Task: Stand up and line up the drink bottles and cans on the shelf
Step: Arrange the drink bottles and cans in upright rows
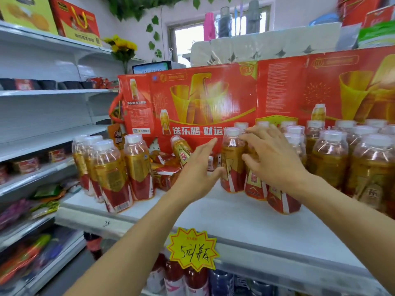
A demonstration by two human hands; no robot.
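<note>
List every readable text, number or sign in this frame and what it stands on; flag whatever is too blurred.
"送东鹏 财运" on the red carton, cut off by a bottle.
"5元/瓶", handwritten, on the yellow starburst tag.
"东" on the tilted bottle.
"HAU GAO", faint and uncertain, on the screen.
A pencilled mark on the shelf edge: unclear.
Carton fine print and other bottle labels: too blurred.

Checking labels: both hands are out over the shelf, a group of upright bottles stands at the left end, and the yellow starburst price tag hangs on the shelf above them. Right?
One slip: the yellow starburst price tag hangs on the front edge of the shelf below the bottles, not above them, as the head view shows. The rest holds: left hand and right hand are out over the shelf, and the upright bottles stand at its left end.
</note>
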